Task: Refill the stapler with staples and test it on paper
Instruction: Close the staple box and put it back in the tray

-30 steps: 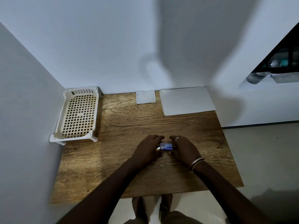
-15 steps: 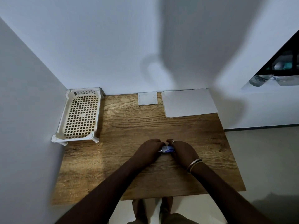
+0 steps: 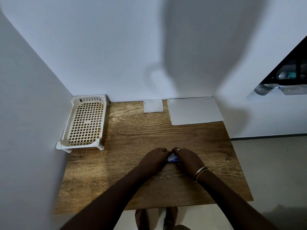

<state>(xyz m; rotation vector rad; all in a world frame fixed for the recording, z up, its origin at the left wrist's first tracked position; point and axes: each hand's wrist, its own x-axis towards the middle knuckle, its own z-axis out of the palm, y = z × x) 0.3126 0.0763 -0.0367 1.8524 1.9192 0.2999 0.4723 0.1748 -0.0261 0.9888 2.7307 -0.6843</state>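
- both hands meet over the wooden table (image 3: 132,133), on the near side of its middle. the left hand (image 3: 153,159) and right hand (image 3: 187,161) are curled around a small blue-and-white object (image 3: 173,158), each gripping one end.
- the object is mostly covered; it cannot be told whether it is the stapler or a staple box. no loose staples are visible.
- risk: the grip is at the fingertips only. if the part springs open or slides apart suddenly, staples are likely to scatter across the table or drop off its near edge.
- risk: fingers close over the seam may get pinched on closing.
- the paper sheet (image 3: 194,111) lies at the table's far right corner, a smaller white square (image 3: 153,105) just left of it, both well apart from the hands; testing requires a reach.
- the lattice tray (image 3: 86,121) stands at the table's far left, clear of the work.
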